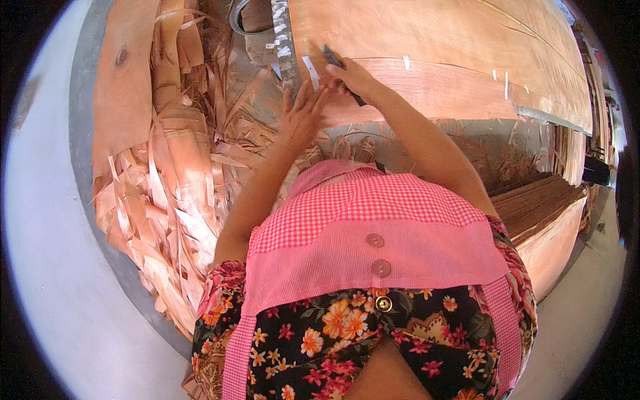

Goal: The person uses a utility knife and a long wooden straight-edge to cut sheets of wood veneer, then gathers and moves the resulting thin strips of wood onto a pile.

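My right hand (357, 79) grips a dark knife-like tool (333, 57) whose tip points up over the edge of a large sheet of reddish wood veneer (453, 60). My left hand (303, 113) lies flat with fingers spread at the sheet's near left corner, touching a short white strip of tape (311, 72). More small white tape pieces (407, 63) dot the sheet along a seam. Both forearms reach forward from my pink checked apron.
A heap of torn veneer strips (167, 180) fills the left side. A tape roll (243, 20) and a shiny strip (285, 40) lie beyond my hands. Stacked veneer sheets (540, 207) stand at the right. My sandalled feet (353, 148) show below the sheet.
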A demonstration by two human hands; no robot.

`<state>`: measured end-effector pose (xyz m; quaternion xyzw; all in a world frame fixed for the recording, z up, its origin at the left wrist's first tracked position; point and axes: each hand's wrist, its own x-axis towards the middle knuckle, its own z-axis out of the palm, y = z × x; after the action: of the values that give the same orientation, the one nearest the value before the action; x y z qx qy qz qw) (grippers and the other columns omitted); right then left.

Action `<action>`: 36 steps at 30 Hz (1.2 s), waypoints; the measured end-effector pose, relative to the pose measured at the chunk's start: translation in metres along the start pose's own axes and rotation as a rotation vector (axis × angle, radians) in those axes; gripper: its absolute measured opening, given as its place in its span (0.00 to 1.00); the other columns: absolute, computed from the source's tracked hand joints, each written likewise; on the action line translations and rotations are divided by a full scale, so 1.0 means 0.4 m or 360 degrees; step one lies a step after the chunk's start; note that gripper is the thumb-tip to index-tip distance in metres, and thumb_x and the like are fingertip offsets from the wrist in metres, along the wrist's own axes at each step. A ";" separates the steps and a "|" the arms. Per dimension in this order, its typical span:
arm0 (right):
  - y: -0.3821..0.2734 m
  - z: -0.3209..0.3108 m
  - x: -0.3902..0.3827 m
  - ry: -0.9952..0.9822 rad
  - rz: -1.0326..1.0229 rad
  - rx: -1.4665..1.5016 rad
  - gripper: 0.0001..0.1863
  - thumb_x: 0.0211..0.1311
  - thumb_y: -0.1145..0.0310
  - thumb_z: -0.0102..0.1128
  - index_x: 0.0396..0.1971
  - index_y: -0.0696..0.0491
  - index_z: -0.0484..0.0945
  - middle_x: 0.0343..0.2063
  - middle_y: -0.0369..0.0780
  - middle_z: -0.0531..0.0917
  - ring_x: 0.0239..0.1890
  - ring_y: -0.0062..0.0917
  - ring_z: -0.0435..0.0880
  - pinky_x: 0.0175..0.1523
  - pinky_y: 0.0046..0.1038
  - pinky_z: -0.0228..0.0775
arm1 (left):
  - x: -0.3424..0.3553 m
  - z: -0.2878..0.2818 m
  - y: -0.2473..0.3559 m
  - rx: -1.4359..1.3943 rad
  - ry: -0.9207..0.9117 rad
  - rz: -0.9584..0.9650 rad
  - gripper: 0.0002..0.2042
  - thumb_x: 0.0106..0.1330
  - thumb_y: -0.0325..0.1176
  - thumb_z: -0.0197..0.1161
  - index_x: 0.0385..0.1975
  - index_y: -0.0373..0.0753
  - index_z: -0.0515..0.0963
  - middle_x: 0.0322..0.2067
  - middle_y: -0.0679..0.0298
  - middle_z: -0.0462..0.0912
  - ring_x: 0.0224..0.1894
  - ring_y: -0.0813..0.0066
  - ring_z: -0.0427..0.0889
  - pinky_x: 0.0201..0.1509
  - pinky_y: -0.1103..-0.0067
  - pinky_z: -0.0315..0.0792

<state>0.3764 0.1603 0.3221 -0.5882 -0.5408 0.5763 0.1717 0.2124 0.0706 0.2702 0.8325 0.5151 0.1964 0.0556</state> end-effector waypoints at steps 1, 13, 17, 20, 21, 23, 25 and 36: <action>0.005 -0.017 -0.025 0.0145 0.0056 -0.0206 0.27 0.53 0.66 0.53 0.56 0.45 0.60 0.26 0.43 0.79 0.26 0.27 0.79 0.28 0.29 0.70 | -0.007 -0.003 -0.020 0.0097 -0.0068 0.0218 0.32 0.51 0.39 0.62 0.58 0.42 0.59 0.54 0.58 0.66 0.59 0.61 0.61 0.59 0.61 0.56; 0.082 0.062 -0.083 -0.0104 -0.0737 -0.1919 0.09 0.55 0.66 0.46 0.32 0.54 0.72 0.27 0.48 0.78 0.34 0.40 0.78 0.36 0.39 0.69 | 0.033 0.016 -0.060 -0.0431 -0.0082 0.0014 0.42 0.43 0.39 0.69 0.60 0.47 0.53 0.58 0.64 0.61 0.63 0.70 0.55 0.65 0.60 0.36; 0.105 -0.039 -0.125 -0.0163 -0.0645 -0.2001 0.09 0.55 0.68 0.45 0.35 0.53 0.70 0.27 0.47 0.78 0.34 0.41 0.78 0.33 0.39 0.70 | 0.040 0.042 -0.074 -0.0260 -0.0113 -0.0055 0.39 0.46 0.39 0.66 0.60 0.46 0.54 0.55 0.66 0.66 0.62 0.74 0.57 0.64 0.59 0.35; 0.160 -0.202 -0.174 0.0024 -0.0766 -0.2039 0.09 0.52 0.72 0.46 0.34 0.53 0.68 0.29 0.47 0.77 0.31 0.41 0.78 0.29 0.38 0.70 | 0.038 0.045 -0.085 -0.0350 -0.0115 0.0007 0.38 0.46 0.38 0.66 0.59 0.46 0.55 0.55 0.64 0.65 0.62 0.72 0.57 0.64 0.59 0.36; 0.182 -0.253 -0.189 0.0108 -0.0793 -0.2041 0.09 0.50 0.73 0.47 0.34 0.53 0.68 0.29 0.47 0.77 0.29 0.41 0.78 0.27 0.37 0.70 | 0.038 0.042 -0.083 -0.0464 -0.0094 0.0005 0.37 0.47 0.36 0.66 0.59 0.47 0.56 0.55 0.60 0.65 0.62 0.69 0.58 0.64 0.59 0.36; 0.220 -0.363 -0.209 0.0134 -0.0978 -0.1978 0.09 0.50 0.74 0.46 0.33 0.53 0.68 0.31 0.45 0.77 0.29 0.40 0.78 0.26 0.36 0.70 | 0.046 0.035 -0.060 -0.0474 -0.0199 -0.0143 0.36 0.49 0.34 0.65 0.59 0.47 0.56 0.56 0.58 0.63 0.61 0.64 0.58 0.64 0.58 0.37; 0.250 -0.477 -0.237 0.0104 -0.0701 -0.2239 0.09 0.51 0.75 0.45 0.34 0.53 0.68 0.34 0.43 0.76 0.29 0.39 0.78 0.27 0.36 0.70 | 0.070 0.040 -0.001 -0.1090 -0.0173 -0.0407 0.34 0.50 0.34 0.63 0.59 0.48 0.56 0.59 0.58 0.59 0.62 0.62 0.55 0.64 0.55 0.38; 0.373 -0.894 -0.275 0.0001 -0.1004 -0.1607 0.07 0.54 0.69 0.44 0.32 0.52 0.70 0.31 0.45 0.77 0.32 0.41 0.78 0.35 0.38 0.70 | 0.259 0.272 0.429 0.0620 -0.0251 0.0094 0.33 0.50 0.26 0.52 0.59 0.54 0.56 0.62 0.71 0.53 0.64 0.68 0.50 0.63 0.52 0.40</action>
<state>0.7779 0.1661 0.3518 -0.4081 -0.8966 0.1688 0.0340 0.4382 0.0939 0.2492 0.8550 0.5128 0.0289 -0.0719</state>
